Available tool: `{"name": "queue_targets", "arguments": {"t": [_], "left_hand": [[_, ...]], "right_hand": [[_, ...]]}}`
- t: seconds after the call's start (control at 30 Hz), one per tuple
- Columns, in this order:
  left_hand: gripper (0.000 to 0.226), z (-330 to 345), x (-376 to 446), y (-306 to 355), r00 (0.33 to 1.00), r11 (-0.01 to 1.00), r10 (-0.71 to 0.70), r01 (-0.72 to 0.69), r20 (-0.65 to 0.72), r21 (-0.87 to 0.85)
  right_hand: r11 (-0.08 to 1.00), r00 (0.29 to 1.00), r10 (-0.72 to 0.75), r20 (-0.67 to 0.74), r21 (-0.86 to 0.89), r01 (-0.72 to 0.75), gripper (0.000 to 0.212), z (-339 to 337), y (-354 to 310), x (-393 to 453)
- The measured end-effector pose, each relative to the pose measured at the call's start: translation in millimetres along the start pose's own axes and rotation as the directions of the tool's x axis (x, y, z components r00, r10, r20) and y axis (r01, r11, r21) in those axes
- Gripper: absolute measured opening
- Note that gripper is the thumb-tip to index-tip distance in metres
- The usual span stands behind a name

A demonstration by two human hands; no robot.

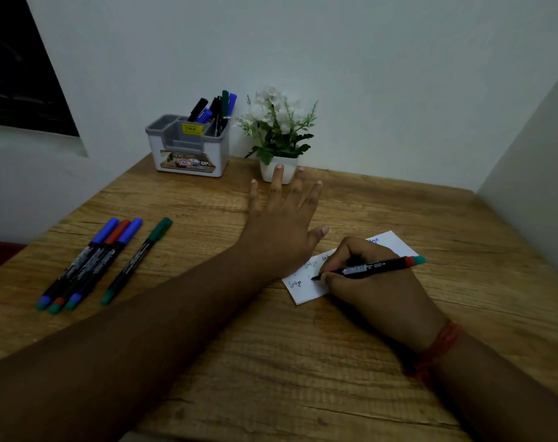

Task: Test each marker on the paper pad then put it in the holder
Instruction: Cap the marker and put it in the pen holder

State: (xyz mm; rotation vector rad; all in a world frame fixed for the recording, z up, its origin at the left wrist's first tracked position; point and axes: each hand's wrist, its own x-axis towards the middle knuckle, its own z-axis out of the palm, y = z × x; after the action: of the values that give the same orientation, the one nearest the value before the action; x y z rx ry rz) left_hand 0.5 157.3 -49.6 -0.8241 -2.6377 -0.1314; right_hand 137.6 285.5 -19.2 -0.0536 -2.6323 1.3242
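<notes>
Right now, head view: my right hand point(371, 282) pinches a black marker point(371, 267) w/ tip on the paper pad point(306, 287), mid-test. Left hand point(282, 223) lies flat, fingers spread, heel on the pad's edge, prob. to stop it sliding. Four untested markers point(104, 263) wait at left; holder point(188, 148) sits at back w/ several in it.

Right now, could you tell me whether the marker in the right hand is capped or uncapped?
Uncapped: the marker in the right hand has its bare dark tip touching the paper pad.
</notes>
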Motion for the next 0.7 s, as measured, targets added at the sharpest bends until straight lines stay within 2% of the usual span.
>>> {"name": "queue_targets", "arguments": {"t": [0.5, 0.7], "left_hand": [[0.076, 0.6, -0.1, 0.3, 0.999, 0.999, 0.023, -0.022, -0.032, 0.025], [0.075, 1.0, 0.0, 0.6, 0.999, 0.999, 0.025, -0.023, -0.048, 0.026]], "right_hand": [[0.998, 0.999, 0.046, -0.022, 0.037, -0.045, 0.009, -1.4, 1.3, 3.0], [0.999, 0.999, 0.031, -0.019, -0.009, -0.031, 0.01, -3.1, 0.4, 5.3]]}}
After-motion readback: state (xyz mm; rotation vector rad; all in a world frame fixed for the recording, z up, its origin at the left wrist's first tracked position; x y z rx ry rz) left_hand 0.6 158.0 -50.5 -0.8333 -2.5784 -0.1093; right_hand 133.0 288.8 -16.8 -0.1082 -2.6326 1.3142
